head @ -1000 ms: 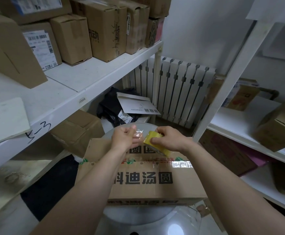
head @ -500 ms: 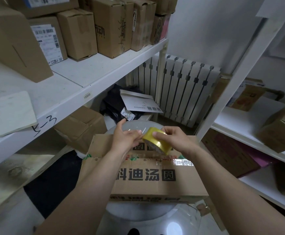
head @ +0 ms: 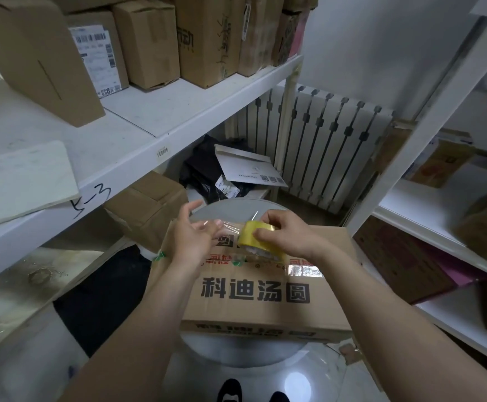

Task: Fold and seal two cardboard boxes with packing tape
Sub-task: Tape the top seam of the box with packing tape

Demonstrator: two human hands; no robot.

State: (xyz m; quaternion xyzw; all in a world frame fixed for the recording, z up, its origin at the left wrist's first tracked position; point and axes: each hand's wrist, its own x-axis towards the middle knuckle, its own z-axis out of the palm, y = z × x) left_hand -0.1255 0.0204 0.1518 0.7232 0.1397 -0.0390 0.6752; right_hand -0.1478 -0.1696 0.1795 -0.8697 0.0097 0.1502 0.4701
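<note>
A flat brown cardboard box (head: pixel 265 297) with black printed characters lies on a round grey table (head: pixel 236 352) in front of me. Above its far half my right hand (head: pixel 288 236) grips a yellowish roll of packing tape (head: pixel 258 235). A short clear strip of tape (head: pixel 227 224) runs left from the roll to my left hand (head: pixel 193 236), which pinches its free end with thumb and fingertips, the other fingers spread. A shiny piece of tape (head: pixel 304 269) lies across the box top seam.
White shelving (head: pixel 137 134) on the left carries several cardboard boxes, with another box (head: pixel 146 207) on its lower level. A white radiator (head: pixel 323 146) stands ahead. Right-hand shelves (head: pixel 439 216) hold more boxes. A white envelope (head: pixel 248 169) lies on black bags behind the table.
My hands rose slightly above the box and drew apart. My left hand pulled a short clear strip out of the roll toward the left.
</note>
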